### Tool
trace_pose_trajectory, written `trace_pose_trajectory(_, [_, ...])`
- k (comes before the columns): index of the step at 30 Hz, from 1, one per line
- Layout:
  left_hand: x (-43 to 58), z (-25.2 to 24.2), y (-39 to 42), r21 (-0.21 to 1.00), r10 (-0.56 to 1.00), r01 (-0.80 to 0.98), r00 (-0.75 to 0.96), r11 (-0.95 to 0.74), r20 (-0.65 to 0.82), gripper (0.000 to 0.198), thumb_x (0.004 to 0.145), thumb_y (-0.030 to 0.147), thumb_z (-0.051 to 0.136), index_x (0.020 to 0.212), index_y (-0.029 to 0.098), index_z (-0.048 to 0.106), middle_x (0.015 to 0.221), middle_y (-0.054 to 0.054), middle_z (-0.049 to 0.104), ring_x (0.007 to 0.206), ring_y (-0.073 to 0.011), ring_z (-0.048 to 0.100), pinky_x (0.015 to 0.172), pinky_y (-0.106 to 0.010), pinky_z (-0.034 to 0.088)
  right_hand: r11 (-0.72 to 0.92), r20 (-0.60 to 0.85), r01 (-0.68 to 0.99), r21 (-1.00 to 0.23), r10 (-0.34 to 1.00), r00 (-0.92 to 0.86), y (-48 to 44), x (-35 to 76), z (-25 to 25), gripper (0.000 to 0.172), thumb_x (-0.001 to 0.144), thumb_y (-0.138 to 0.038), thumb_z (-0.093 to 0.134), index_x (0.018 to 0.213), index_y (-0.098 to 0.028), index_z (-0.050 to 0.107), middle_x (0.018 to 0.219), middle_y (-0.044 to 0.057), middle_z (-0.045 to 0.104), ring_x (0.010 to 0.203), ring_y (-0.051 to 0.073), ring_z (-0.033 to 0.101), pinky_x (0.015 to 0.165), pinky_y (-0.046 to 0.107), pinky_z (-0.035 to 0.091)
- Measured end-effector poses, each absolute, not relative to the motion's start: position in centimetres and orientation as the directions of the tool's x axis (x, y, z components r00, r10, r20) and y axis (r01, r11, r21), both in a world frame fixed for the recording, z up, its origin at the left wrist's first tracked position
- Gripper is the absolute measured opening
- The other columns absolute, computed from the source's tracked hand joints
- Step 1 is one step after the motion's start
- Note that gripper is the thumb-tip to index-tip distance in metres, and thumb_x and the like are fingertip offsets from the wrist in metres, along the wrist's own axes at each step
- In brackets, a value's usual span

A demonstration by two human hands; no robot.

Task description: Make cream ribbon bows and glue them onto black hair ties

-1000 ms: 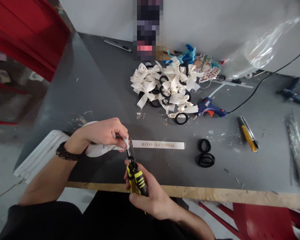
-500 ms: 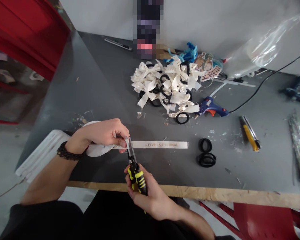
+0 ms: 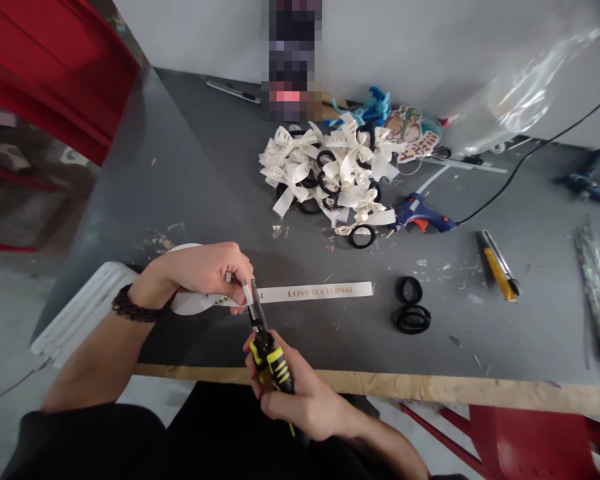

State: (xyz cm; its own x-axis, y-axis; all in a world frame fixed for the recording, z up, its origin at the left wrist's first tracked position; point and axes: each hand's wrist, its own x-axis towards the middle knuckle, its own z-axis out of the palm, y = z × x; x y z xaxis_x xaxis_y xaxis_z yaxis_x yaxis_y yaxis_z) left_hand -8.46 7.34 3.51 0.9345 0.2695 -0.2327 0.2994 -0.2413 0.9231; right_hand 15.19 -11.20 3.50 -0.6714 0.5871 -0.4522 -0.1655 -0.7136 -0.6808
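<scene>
Grey table (image 3: 155, 160) before pale wall (image 3: 390, 53), red chair (image 3: 530, 440) alongside.

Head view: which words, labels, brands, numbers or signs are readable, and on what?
"LOVE IS ETERNAL": white ribbon
"L": same ribbon, beside the scissors, word incomplete
Too small, blurred or part-hidden: ribbon print near the left hand; print on the bows; lettered cutout; glue gun label

The left forearm (image 3: 105, 353) slants in from the lower left, its wrist (image 3: 157, 283) leading to the left hand (image 3: 207, 268), knuckles up, thumb and fingers (image 3: 243, 267) pinched together. The right forearm (image 3: 380, 430) rises from the lower right; the right hand (image 3: 305, 397) curls in a closed grip, nearer the torso.
</scene>
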Motion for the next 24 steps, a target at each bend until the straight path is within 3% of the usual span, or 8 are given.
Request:
trace_pose_trajectory(2, [-8.3,3.5,7.4,0.925,0.26,0.31,0.933,-0.221,-0.25,0.021,0.093,0.015,0.074,0.076,0.022,0.082,0.074,-0.001,0.078,0.069,-0.0118,0.071,0.067,-0.017,0.049,-0.72,-0.453,-0.167,-0.674,0.581,-0.676,-11.1,15.2,3.5,0.061,0.069,-0.006,0.065,0.125,-0.026,0.054,0.098,-0.002,0.058,0.08,0.012,0.055,0.066,0.025,0.044])
trace_pose_trajectory(8, [-8.4,3.2,7.7,0.934,0.185,0.31,0.943,-0.176,-0.278,0.02,0.097,0.024,0.074,0.08,0.023,0.083,0.076,-0.003,0.08,0.074,-0.0143,0.074,0.071,-0.02,0.052,-0.798,-0.493,-0.186,-0.573,0.518,-0.699,-11.5,14.4,3.0,0.05,0.064,-0.007,0.06,0.111,-0.025,0.054,0.084,-0.006,0.055,0.063,0.009,0.048,0.057,0.024,0.04])
trace_pose_trajectory(13, [-8.5,3.1,7.6,0.927,0.212,0.309,0.941,-0.213,-0.265,0.018,0.096,0.021,0.075,0.08,0.023,0.083,0.076,-0.002,0.079,0.073,-0.0138,0.074,0.07,-0.019,0.053,-0.774,-0.448,-0.269,-0.574,0.572,-0.687,-11.3,14.1,3.1,0.059,0.065,-0.007,0.071,0.118,-0.026,0.054,0.101,-0.001,0.059,0.081,0.013,0.056,0.065,0.025,0.046])
trace_pose_trajectory(18, [-8.5,3.2,7.6,0.942,0.156,0.272,0.957,-0.199,-0.243,0.021,0.099,0.028,0.073,0.081,0.023,0.083,0.078,-0.005,0.08,0.076,-0.0148,0.075,0.072,-0.019,0.053,-0.81,-0.478,-0.222,-0.542,0.515,-0.712,-11.5,14.0,2.9,0.049,0.062,-0.006,0.061,0.107,-0.025,0.054,0.078,-0.007,0.053,0.061,0.009,0.049,0.057,0.024,0.04])
trace_pose_trajectory(22, [-8.4,3.3,7.6,0.939,0.176,0.284,0.952,-0.196,-0.251,0.018,0.097,0.024,0.075,0.082,0.024,0.084,0.079,-0.004,0.081,0.075,-0.0147,0.074,0.072,-0.02,0.053,-0.806,-0.443,-0.261,-0.531,0.527,-0.725,-11.3,14.2,3.3,0.059,0.063,-0.007,0.066,0.118,-0.025,0.055,0.099,-0.001,0.062,0.083,0.015,0.061,0.068,0.028,0.045])
trace_pose_trajectory(24, [-8.5,3.2,7.5,0.933,0.187,0.3,0.946,-0.201,-0.264,0.016,0.095,0.021,0.076,0.083,0.024,0.085,0.078,-0.003,0.081,0.076,-0.0149,0.074,0.071,-0.02,0.053,-0.784,-0.419,-0.272,-0.558,0.549,-0.724,-11.1,14.4,3.7,0.066,0.065,-0.007,0.071,0.126,-0.026,0.054,0.111,0.002,0.06,0.094,0.017,0.06,0.072,0.029,0.046])
